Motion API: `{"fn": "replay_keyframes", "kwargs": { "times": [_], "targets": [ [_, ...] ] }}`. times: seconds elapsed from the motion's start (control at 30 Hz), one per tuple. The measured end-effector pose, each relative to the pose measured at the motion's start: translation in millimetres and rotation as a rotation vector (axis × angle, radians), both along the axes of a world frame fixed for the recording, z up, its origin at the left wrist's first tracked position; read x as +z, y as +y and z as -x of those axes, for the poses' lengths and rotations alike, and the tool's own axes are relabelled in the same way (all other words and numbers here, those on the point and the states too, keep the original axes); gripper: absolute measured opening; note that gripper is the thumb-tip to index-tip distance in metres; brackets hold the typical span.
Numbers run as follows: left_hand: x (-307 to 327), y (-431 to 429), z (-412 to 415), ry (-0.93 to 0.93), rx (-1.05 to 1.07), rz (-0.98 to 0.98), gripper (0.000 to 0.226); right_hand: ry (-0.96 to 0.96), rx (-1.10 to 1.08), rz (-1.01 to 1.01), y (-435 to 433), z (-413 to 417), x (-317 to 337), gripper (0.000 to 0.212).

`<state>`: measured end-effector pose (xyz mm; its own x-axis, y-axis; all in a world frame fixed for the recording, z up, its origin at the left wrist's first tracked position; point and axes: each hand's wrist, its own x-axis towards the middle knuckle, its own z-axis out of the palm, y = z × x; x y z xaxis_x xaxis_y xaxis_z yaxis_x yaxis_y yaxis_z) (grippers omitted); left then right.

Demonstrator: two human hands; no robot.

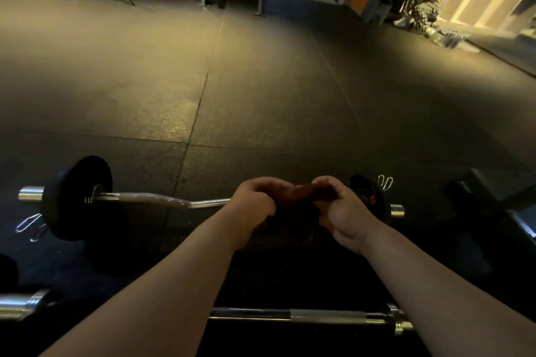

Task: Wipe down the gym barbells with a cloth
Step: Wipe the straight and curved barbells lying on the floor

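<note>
Lower left of frame: black round weight plate (74, 200) on chrome zigzag curl barbell (162, 200), lying on dark rubber floor (203, 81).

Centre-low: my left hand (252, 203) curled, gripping dark reddish-brown cloth (301, 193). My right hand (342, 211) pinches cloth's other edge. Cloth bunched between both, over bar's middle; contact with bar hidden.

My read: step is readying cloth, wipe stroke not yet begun. Next move: wrap cloth round shaft, squeeze, slide along bends toward plate.

Bottom right: straight chrome barbell (304, 315), likely next in line.
</note>
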<state>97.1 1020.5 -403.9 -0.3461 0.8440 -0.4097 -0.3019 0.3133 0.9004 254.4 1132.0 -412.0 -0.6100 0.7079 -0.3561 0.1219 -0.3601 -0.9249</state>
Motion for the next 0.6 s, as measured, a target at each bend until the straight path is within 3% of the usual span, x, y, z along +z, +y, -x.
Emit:
{"fn": "replay_keyframes", "kwargs": {
  "times": [0.07,0.13,0.2,0.37,0.43,0.53,0.6],
  "targets": [
    [2,-14,0,-0.141,-0.086,-0.024,0.049,-0.071,0.123,-0.208,-6,-7,11,0.033],
    [4,-28,0,-0.395,-0.135,-0.066,0.038,-0.158,0.248,-0.374,-11,-11,26,0.039],
    [4,-35,-2,-0.459,-0.204,-0.072,0.032,-0.222,0.318,-0.413,-16,-11,44,0.041],
    [-8,-12,-15,-0.161,-0.364,0.004,0.027,-0.404,0.46,-0.372,-5,-13,79,0.047],
    [-15,0,-24,-0.081,-0.29,-0.005,0.024,-0.386,0.433,-0.193,5,-22,79,0.056],
    [-27,12,-35,-0.027,-0.145,-0.007,0.034,-0.203,0.292,0.16,15,-41,64,0.05],
    [-34,13,-43,0.047,-0.113,-0.005,0.035,-0.26,0.342,0.154,15,-49,50,0.047]
  ]
}}
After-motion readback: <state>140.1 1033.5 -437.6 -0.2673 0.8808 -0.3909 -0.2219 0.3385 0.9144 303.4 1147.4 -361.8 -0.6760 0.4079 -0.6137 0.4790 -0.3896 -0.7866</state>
